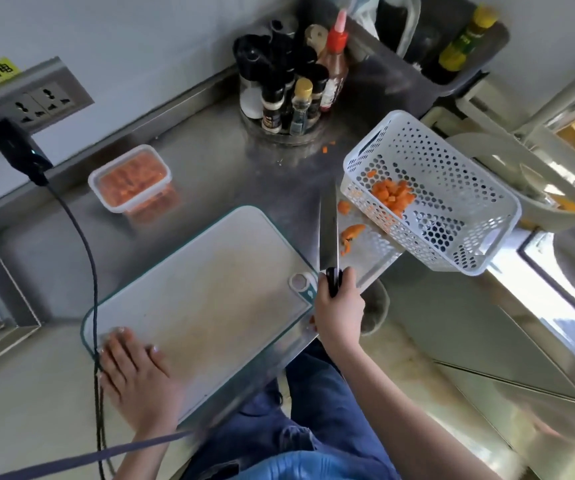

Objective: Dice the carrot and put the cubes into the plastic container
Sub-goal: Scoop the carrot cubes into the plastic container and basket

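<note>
Stainless steel bench (210, 133): pale rectangular cutting board (192, 292) centre. Left hand (133, 372) flat, open, at board's 7 o'clock. Right hand (339, 306) grip closed on black-handled knife (328, 233), 3 o'clock. Orange carrot cubes (391, 195) in white perforated plastic basket (452, 209), 2 o'clock; lidded clear plastic container (129, 178) at 11 o'clock.

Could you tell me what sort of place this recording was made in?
Probably a kitchen, perhaps a commercial one: a stainless steel counter, a cutting board, a rack of seasoning bottles, and a knife in the right hand.
</note>
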The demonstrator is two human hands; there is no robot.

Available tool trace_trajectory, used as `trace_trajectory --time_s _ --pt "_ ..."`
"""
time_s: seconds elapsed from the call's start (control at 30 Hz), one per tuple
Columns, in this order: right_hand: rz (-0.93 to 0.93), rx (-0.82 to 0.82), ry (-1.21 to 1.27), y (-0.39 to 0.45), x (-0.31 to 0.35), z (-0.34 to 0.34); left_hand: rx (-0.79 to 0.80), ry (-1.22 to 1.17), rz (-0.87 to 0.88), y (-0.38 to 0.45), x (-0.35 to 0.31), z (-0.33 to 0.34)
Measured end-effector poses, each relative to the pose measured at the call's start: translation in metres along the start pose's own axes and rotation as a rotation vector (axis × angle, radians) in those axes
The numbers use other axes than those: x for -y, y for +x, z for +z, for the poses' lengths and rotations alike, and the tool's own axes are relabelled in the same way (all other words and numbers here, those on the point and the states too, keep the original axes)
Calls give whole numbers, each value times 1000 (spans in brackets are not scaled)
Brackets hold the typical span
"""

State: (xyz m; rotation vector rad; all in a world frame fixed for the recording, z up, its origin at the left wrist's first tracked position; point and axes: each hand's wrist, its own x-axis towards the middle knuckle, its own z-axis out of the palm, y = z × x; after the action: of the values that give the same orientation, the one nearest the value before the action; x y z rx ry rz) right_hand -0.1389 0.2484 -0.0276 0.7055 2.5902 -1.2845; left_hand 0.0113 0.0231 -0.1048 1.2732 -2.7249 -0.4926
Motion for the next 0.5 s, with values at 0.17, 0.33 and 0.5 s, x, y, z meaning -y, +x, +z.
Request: trace_trajectory --time_s 0.17,0.33,0.5 --pt "80 -13 13 -3 -9 -2 -5 13 16 1 2 3" --pt "188 0 189 -17 -30 -13 -15 5 4 0 0 3" --pt "207 36 242 -20 -40 -20 -11 4 29 0 0 3"
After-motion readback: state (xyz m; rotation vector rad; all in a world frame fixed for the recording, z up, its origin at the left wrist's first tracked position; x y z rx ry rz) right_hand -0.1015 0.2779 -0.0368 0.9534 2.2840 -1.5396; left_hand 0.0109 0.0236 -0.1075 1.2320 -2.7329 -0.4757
